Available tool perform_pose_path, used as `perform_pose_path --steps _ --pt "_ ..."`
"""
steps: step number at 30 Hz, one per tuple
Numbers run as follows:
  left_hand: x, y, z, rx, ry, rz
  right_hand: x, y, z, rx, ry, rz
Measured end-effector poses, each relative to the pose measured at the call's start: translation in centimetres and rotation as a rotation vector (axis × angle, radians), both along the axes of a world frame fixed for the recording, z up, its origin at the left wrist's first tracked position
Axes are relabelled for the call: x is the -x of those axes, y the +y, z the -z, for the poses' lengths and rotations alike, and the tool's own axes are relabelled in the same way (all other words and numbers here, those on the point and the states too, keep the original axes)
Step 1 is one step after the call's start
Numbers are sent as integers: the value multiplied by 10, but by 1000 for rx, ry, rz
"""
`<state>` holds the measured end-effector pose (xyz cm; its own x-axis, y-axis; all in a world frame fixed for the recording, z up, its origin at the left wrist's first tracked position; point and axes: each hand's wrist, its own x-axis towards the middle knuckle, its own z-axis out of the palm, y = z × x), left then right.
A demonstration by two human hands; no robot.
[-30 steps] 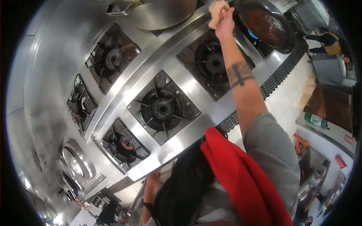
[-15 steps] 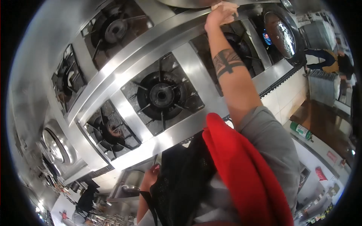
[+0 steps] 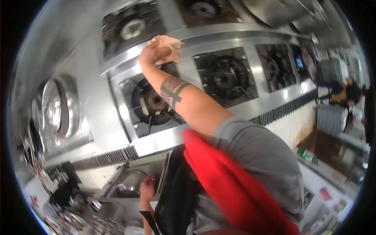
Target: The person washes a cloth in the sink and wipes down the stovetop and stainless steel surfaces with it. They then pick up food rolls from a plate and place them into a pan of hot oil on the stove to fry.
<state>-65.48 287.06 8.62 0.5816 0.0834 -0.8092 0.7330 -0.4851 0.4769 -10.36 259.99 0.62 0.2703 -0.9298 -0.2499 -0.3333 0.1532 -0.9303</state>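
Note:
My right hand is closed on a pale peach cloth, pressing it against the steel ledge between the front and rear rows of the stove. Part of the cloth spreads out to the right of my fingers. Under my tattooed forearm is a front burner, partly hidden by the arm. My left hand hangs low beside my dark apron, near a steel sink. Its fingers look loosely curled, with nothing visible in them. A red cloth lies over my right shoulder.
More burners run to the right, including a front burner and a rear burner. Large steel lids rest on the counter to the left. A big pan stands at the back right. A person is at the far right.
My right hand has moved left along the stove with the cloth, which now shows clearly. The view has shifted left, showing more of the sink and lids. My left hand still hangs low.

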Motion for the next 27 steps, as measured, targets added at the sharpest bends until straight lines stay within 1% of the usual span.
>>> perform_pose_path --steps 1,3,5,7,8,10,11,12,13,14,16,17,18,19,20,21,22,23,24,25,26,27 --pt "17 14 -1 -4 -4 -54 9 45 -22 -131 -5 -97" --pt "43 35 -3 -17 -11 -161 12 121 -38 -268 11 -238" --pt "58 39 -13 -41 -15 -196 17 175 -51 -474 -52 -385" --pt "70 36 -20 -73 -17 -199 23 205 -64 -795 -177 -555" --pt "77 38 -15 -66 -29 -219 25 213 -70 -964 -239 -640" --pt "83 39 -4 -3 -43 -212 32 218 -91 -1209 -388 -849" --pt "82 39 -1 8 -57 -224 36 213 -101 -1281 -466 -968" --pt "72 36 -4 17 -73 -194 34 207 -106 -1297 -604 -1166" --pt "66 33 -5 25 -92 -161 38 191 -121 -1301 -677 -1299" --pt "66 38 6 36 -112 -157 45 166 -143 -1295 -755 -1433" --pt "54 47 41 81 -95 -127 108 102 -239 -1449 -813 -1344" --pt "38 43 40 94 -118 -113 125 79 -253 -1511 -848 -1331" --pt "16 38 33 86 -179 -40 127 65 -251 -1460 -925 -1433" --pt "-1 34 27 75 -238 41 130 47 -249 -1468 -922 -1464" --pt "-21 29 29 170 -251 34 139 31 -262 -1477 -918 -1494" --pt "-39 25 29 179 -262 67 152 12 -272 -1553 -829 -1457" --pt "-71 13 3 139 -284 191 167 -4 -290 -1519 -846 -1415" --pt "-91 2 -12 95 -305 308 170 -27 -294 -1500 -865 -1407" --pt "-104 -2 2 66 -496 374 172 -52 -296 -1487 -933 -1399" --pt "-118 -17 -7 66 -500 388 173 -77 -293 -1477 -999 -1390" --pt "-135 -30 -17 106 -457 318 169 -102 -276 -1384 -1076 -1416" --pt "-150 -42 -26 141 -415 253 171 -127 -267 -1375 -1097 -1402"
